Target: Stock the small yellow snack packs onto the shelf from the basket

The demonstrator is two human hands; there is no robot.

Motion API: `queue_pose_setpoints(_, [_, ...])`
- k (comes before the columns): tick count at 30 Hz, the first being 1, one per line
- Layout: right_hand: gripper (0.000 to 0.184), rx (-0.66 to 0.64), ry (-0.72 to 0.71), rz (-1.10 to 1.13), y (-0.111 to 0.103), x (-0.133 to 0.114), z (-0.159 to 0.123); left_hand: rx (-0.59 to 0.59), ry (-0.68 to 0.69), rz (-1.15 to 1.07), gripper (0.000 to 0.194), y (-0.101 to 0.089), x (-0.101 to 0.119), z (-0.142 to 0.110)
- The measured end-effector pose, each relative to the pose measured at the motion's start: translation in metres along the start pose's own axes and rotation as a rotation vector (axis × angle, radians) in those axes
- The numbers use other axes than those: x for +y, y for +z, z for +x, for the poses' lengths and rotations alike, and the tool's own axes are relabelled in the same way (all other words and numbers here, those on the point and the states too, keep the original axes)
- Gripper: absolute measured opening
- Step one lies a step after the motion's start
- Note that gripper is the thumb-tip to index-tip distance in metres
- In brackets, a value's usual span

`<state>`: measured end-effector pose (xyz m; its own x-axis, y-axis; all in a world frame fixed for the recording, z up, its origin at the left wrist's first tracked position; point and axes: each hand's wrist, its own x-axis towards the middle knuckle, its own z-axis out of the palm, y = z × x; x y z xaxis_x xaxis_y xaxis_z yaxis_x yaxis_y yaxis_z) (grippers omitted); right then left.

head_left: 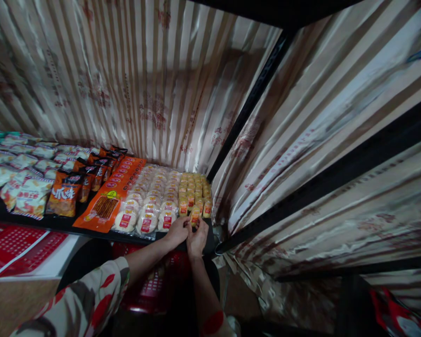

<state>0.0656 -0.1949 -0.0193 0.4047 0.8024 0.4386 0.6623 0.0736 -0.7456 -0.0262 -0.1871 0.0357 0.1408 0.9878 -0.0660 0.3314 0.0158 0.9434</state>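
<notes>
A small yellow snack packet (194, 216) with a red label stands upright between my two hands near the shelf's front edge. From the left, my left hand (178, 231) has its fingertips closed at the packet's side. My right hand (197, 238) grips its lower right part, fingers bent around it. Just behind are rows of matching yellow packets (191, 189) at the shelf's right end. To their left lie rows of round white wrapped cakes (148, 219) with red labels.
Further left are a long orange snack bag (107, 206), orange-brown bags (63, 194) and many white bags (31, 195) on the black shelf (58, 224). Black metal posts (252, 103) and striped curtains (154, 84) border the right and back. Red baskets (143, 292) stand below.
</notes>
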Motion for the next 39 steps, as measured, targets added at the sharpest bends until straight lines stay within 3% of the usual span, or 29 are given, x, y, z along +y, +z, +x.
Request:
queue_pose_setpoints(10, [0.04, 0.022, -0.07, -0.035, 0.007, -0.002, 0.012, 0.026, -0.037, -0.03, 0.036, -0.008, 0.015, 0.0])
queue_pose_setpoints(18, [0.045, 0.038, -0.069, -0.108, 0.011, -0.005, 0.018, 0.075, 0.0, -0.046, 0.037, -0.008, 0.005, 0.005])
queue_pose_setpoints(29, [0.049, 0.017, -0.064, -0.159, 0.013, -0.008, 0.024, 0.299, 0.07, 0.047, 0.046, -0.015, 0.007, 0.01])
queue_pose_setpoints(39, [0.047, 0.024, -0.073, -0.139, 0.013, -0.008, 0.026, 0.252, -0.017, 0.015, 0.048, -0.017, 0.005, 0.02])
